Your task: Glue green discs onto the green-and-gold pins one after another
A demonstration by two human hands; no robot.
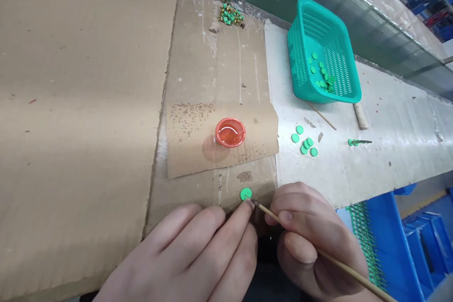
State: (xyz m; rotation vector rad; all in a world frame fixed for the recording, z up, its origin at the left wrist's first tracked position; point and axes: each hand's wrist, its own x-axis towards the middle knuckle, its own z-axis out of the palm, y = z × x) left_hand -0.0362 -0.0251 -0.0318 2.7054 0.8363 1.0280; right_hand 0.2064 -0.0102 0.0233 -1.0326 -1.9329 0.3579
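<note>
Fingers of my right hand [311,240] clamped on a bamboo stick [354,271]; left forefinger [237,226] pressed to its tip.
Green disc [246,194] lies right there on cardboard [88,127]; a careless push could flick it toward the orange cup [230,132] of liquid.

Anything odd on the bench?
Yes: dark specks are scattered over the cardboard sheet around the orange cup, like spatter. Several green discs also lie loose on the white board, outside the teal basket.

The person is wearing a dark garment [272,283], with only a sliver of it showing between the arms, and the left hand [184,257] and right hand [313,240] are going bare, nails trimmed short – that's all I'm catching.
</note>
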